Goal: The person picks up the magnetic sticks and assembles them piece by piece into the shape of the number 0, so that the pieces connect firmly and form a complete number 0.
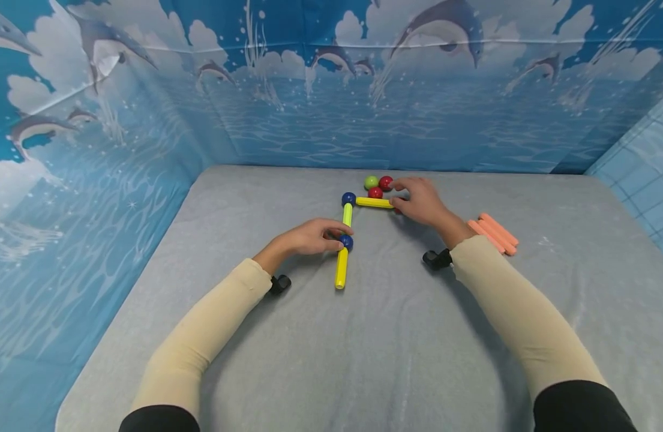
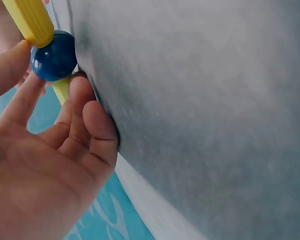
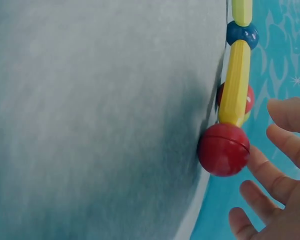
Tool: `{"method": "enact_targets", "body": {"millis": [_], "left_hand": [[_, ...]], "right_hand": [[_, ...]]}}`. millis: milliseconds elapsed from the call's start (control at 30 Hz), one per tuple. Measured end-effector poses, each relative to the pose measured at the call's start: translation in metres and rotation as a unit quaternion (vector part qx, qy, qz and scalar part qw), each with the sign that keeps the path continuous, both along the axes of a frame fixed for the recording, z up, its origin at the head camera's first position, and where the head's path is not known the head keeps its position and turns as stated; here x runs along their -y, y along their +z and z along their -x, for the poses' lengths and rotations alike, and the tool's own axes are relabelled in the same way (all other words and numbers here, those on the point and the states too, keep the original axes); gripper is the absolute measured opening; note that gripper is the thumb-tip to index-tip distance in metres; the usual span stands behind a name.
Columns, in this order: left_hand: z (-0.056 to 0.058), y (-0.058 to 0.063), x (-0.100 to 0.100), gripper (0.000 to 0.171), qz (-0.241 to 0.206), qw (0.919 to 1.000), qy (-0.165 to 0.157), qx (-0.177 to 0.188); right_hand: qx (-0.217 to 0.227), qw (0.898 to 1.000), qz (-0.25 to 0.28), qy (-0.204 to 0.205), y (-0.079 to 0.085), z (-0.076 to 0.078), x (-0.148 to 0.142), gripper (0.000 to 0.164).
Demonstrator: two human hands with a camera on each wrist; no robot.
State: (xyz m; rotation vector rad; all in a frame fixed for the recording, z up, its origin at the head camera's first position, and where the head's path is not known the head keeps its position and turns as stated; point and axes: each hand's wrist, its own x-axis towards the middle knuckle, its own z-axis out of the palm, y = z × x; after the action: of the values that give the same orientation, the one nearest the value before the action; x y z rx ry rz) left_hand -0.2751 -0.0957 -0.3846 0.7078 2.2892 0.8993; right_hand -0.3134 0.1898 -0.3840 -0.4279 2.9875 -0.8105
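Note:
My left hand [image 1: 316,236] pinches a blue ball [image 1: 346,241] between thumb and fingers. From that ball a yellow stick [image 1: 341,269] extends toward me, and a yellow-green stick [image 1: 347,215] runs away to a second blue ball [image 1: 349,198]. Another yellow stick [image 1: 371,203] leads right from there, ending at a red ball [image 3: 224,150] in the right wrist view. In the head view, my right hand [image 1: 420,201] hides this red ball. Its fingers are spread beside the ball, one fingertip close against it; contact is unclear.
Behind the right-hand stick sit a green ball [image 1: 371,182] and two loose balls, a red ball [image 1: 386,183] and a nearer red ball [image 1: 375,192]. Several orange sticks [image 1: 495,233] lie beyond my right forearm on the grey cloth-covered table [image 1: 374,348]. A dolphin-print curtain [image 1: 331,120] hangs along the far edge.

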Motion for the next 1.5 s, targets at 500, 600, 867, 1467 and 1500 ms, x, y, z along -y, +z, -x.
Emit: {"method": "enact_targets", "body": {"millis": [500,600,867,1467,1500], "left_hand": [[0.002,-0.003,-0.003,0.036,-0.012,0.9994,0.026,0.019],[0.001,-0.003,-0.002,0.037,-0.014,0.9993,0.026,0.022],[0.001,-0.003,-0.002,0.036,-0.015,0.9992,0.028,0.024],[0.001,-0.001,-0.004,0.035,-0.009,0.9992,0.036,0.013],[0.001,-0.001,-0.005,0.035,-0.007,0.9992,0.037,0.011]], "right_hand": [[0.041,0.992,-0.019,-0.114,-0.005,0.016,0.033,0.042],[0.043,0.989,-0.017,-0.139,-0.006,0.019,0.043,0.041],[0.037,0.981,-0.011,-0.191,-0.009,0.024,0.06,0.041],[-0.056,0.993,0.023,-0.1,0.021,0.0,0.011,0.043],[-0.058,0.993,0.022,-0.096,0.023,-0.002,0.007,0.043]]}}
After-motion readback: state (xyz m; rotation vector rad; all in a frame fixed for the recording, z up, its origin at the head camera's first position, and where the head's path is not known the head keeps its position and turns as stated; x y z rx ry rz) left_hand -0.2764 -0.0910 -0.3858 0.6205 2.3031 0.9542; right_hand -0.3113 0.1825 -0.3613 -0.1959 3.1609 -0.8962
